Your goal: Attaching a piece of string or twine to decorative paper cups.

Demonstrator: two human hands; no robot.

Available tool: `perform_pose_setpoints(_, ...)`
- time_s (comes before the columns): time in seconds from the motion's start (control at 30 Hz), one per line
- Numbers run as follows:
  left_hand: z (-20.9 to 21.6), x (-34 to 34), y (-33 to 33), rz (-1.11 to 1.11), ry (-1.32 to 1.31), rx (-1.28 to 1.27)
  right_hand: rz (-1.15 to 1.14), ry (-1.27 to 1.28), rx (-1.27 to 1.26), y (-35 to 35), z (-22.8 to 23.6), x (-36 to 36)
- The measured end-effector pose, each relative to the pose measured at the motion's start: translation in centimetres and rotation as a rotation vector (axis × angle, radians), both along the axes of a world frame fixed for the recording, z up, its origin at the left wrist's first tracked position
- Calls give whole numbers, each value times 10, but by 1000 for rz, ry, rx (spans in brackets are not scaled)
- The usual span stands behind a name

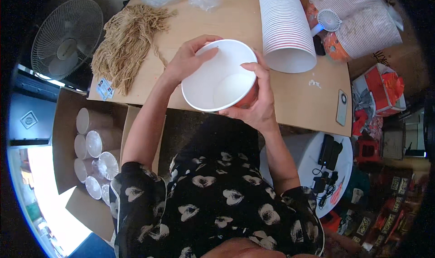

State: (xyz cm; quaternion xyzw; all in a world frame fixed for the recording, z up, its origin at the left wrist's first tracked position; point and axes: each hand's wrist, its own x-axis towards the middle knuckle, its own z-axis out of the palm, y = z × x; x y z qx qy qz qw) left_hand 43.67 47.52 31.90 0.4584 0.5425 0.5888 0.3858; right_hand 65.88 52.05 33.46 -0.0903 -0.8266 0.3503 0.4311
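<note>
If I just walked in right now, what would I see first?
Probably the big white tub, mouth open, between the left fingers and right fingers, above the picture's middle. Next, maybe the long stack of nested white tubs lying on the table at right, or the shaggy tan string bundle at left.

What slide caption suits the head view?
Left hand and right hand hold a white-lined bucket at a table, near stacked buckets and a heap of string.
</note>
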Motion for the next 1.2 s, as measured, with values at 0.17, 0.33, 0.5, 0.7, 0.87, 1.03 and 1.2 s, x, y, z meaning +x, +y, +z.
perform_pose_setpoints(0.17, 6, -12, -2, -145, 102, -184, 10, 50, -49, 8, -5, 9)
perform_pose_setpoints(0.33, 8, -15, -34, -41, -424, -161, -101, -156, -29, 18, -9, 61)
perform_pose_setpoints(0.5, -18, -7, -83, 294, 2, -87, -356, -131, 12, 4, -10, 73)
perform_pose_setpoints(0.7, -47, 22, -117, 243, -96, -206, -372, -74, 61, 20, -7, 14)
perform_pose_setpoints(0.87, -58, 37, -118, 273, -144, -161, -521, -129, 41, 37, -17, -15)
perform_pose_setpoints(1.03, -68, 39, -118, 283, -34, -196, -536, -165, -69, 41, -33, -16)
perform_pose_setpoints(1.2, -45, 35, -117, 177, 159, -234, -445, -29, -243, 62, -36, -27)
